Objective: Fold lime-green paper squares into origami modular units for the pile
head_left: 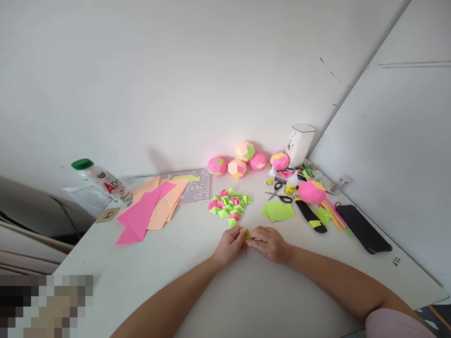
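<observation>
Between my two hands, just above the white table [183, 272], is a small green paper piece [247, 234], partly hidden by my fingers. My left hand [230, 245] pinches it from one side, thumb on top. From the other side my right hand [270, 243] grips its edge with curled fingers. Right behind them lies a pile of small folded green and pink paper units [228, 206]. A stack of green paper squares [278, 211] rests beyond my right hand.
Scissors [280, 193], glue bottles [291, 184], a box cutter [310, 215] and a black phone [363, 228] lie on the right. Several paper balls [237, 168] sit by the wall. Pink paper sheets [143, 213] and a plastic bottle [102, 180] are at the left.
</observation>
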The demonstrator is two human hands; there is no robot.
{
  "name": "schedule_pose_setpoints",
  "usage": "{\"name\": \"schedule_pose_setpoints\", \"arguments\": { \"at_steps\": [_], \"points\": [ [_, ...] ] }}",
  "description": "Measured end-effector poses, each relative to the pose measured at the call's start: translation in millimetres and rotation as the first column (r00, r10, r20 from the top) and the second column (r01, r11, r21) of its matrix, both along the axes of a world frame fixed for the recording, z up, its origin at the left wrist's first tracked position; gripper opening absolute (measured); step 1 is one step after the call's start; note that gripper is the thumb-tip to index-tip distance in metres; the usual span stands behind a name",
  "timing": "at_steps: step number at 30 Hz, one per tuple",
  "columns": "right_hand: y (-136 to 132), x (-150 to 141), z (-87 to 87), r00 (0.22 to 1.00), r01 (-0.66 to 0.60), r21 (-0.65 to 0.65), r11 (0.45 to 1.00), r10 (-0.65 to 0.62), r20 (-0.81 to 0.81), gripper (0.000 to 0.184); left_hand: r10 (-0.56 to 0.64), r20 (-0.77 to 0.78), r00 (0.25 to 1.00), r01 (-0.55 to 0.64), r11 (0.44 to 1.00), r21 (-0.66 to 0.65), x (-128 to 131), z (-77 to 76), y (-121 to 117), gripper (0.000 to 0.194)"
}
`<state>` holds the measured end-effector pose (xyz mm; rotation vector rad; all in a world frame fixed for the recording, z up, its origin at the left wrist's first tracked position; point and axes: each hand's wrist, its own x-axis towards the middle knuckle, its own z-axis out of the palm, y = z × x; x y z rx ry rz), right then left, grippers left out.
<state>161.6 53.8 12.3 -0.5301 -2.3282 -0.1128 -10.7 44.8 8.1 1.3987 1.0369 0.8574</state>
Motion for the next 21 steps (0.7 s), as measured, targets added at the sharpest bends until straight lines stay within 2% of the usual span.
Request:
{"name": "schedule_pose_setpoints", "arguments": {
  "at_steps": [6,13,17,21],
  "points": [
    [2.2,1.7,-0.5,0.999,-0.044,-0.028,0.999,0.044,-0.002,0.015,0.04,-0.014,0.999,-0.04,0.999,0.0,1.3,0.5,-0.2,0.038],
    [1.7,1.9,1.2,1.0,-0.011,-0.108,0.994,0.011,0.006,0.017,0.097,-0.088,0.991,-0.092,0.994,0.058,1.0,-0.9,0.8,0.036],
    [2.8,1.7,0.4,0.997,-0.045,-0.202,0.978,0.031,-0.069,0.016,0.068,-0.112,0.991,-0.059,0.995,0.08,1.0,1.7,-0.2,0.035],
    [5.9,2.4,-1.5,0.984,-0.077,-0.348,0.934,0.014,-0.18,0.017,-0.009,-0.084,0.996,0.017,0.995,0.098,0.6,6.9,-1.4,0.033]
  ]
}}
